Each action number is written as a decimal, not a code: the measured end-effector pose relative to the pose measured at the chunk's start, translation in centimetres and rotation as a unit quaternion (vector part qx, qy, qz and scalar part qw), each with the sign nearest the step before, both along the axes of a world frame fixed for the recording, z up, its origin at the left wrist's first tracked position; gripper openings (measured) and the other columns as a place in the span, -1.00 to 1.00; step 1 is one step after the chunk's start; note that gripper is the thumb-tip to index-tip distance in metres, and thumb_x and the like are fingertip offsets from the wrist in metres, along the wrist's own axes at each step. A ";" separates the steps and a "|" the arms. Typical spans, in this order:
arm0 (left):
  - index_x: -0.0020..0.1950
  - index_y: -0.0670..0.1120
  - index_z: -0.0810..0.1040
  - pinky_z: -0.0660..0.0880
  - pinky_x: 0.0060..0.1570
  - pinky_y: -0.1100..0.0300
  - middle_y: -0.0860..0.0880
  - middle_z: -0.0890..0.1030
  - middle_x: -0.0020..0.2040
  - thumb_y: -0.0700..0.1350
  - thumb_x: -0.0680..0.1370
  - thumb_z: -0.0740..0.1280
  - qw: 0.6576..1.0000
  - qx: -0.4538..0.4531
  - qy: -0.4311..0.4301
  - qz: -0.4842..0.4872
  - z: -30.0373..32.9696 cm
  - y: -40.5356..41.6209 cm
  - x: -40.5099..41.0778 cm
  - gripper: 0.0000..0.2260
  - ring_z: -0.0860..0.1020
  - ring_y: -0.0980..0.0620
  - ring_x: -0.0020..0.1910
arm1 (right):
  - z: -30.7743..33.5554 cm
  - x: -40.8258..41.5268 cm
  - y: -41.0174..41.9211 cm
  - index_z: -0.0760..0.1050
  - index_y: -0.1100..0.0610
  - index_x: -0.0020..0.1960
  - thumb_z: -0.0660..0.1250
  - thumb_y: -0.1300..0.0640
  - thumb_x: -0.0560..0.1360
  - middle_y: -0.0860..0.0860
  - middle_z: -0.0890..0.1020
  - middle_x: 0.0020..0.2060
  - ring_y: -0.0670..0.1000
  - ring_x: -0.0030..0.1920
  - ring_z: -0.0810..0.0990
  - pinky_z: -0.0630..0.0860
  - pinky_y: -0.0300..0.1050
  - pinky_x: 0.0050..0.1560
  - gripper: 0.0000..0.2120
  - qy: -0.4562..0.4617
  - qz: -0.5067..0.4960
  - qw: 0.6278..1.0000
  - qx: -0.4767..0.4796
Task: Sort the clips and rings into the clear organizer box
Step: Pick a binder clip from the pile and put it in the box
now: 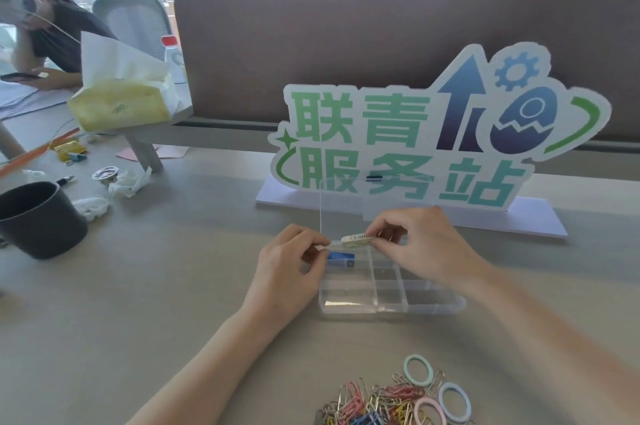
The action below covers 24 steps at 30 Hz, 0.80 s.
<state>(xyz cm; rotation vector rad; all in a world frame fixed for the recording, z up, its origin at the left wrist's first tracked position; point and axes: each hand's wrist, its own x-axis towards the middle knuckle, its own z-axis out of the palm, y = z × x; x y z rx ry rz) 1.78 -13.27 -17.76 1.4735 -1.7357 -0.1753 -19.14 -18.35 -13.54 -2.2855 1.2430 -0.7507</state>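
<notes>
Both hands (349, 248) pinch label strip (358, 240) over organizer box (391, 300); sign (415, 147) behind.

The organizer box (391, 289) is clear, with a blue piece (341, 258) at its far left corner. The paper clips (374, 404) are pink, silver, yellow and blue; the rings (438, 393) are mint green, pale blue and pink. The sign (433, 134) is white with green characters and a blue arrow. The cup (41, 220) is dark grey, and the surface (156, 269) is beige.
</notes>
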 end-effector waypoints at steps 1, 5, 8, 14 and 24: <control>-0.13 -0.06 0.65 0.41 -0.17 0.52 0.11 0.58 -0.17 -0.25 0.43 0.45 1.000 0.004 0.012 0.007 0.0 -0.1 0.0 -0.89 0.57 0.17 -0.26 | 0.1 0.1 0.0 0.68 -0.02 -0.11 0.47 0.16 0.45 -0.19 0.67 -0.30 -0.21 -0.22 0.61 0.52 -0.39 -0.14 -0.91 0.005 0.002 1.000 -0.001; -0.17 -0.06 0.66 0.47 -0.19 0.44 0.09 0.57 -0.17 -0.23 0.45 0.44 1.000 0.018 0.021 -0.003 -0.1 -0.2 0.3 -0.93 0.57 0.13 -0.25 | -0.1 0.3 -0.2 0.69 -0.01 -0.12 0.48 0.16 0.45 -0.21 0.65 -0.31 -0.20 -0.21 0.61 0.50 -0.39 -0.16 -0.92 0.034 0.008 0.999 -0.011; -0.18 -0.06 0.66 0.49 -0.21 0.36 0.09 0.56 -0.17 -0.22 0.45 0.43 1.000 0.014 0.007 -0.017 -0.2 -0.1 0.4 -0.92 0.56 0.12 -0.28 | -0.5 0.8 -0.2 0.69 0.00 -0.14 0.49 0.16 0.43 -0.18 0.66 -0.30 -0.15 -0.22 0.61 0.53 -0.31 -0.14 -0.93 0.033 0.015 0.999 -0.013; -0.22 -0.06 0.65 0.40 -0.21 0.50 0.10 0.56 -0.19 -0.27 0.42 0.43 0.999 0.020 0.017 -0.030 -0.4 -0.2 0.7 -0.89 0.55 0.11 -0.25 | -0.9 1.9 -0.3 0.68 0.00 -0.14 0.47 0.15 0.45 -0.21 0.61 -0.27 -0.18 -0.17 0.57 0.40 -0.46 -0.19 -0.94 0.039 -0.001 0.999 -0.012; -0.25 -0.06 0.62 0.44 -0.21 0.45 0.09 0.55 -0.21 -0.25 0.41 0.44 0.999 0.022 0.025 -0.039 -0.7 -0.5 0.8 -0.90 0.56 0.11 -0.29 | -2.0 1.5 -0.7 0.70 -0.05 -0.08 0.43 0.04 0.48 -0.15 0.58 -0.12 -0.30 -0.26 0.41 0.23 -0.40 -0.17 -0.93 0.060 -0.007 0.998 -0.019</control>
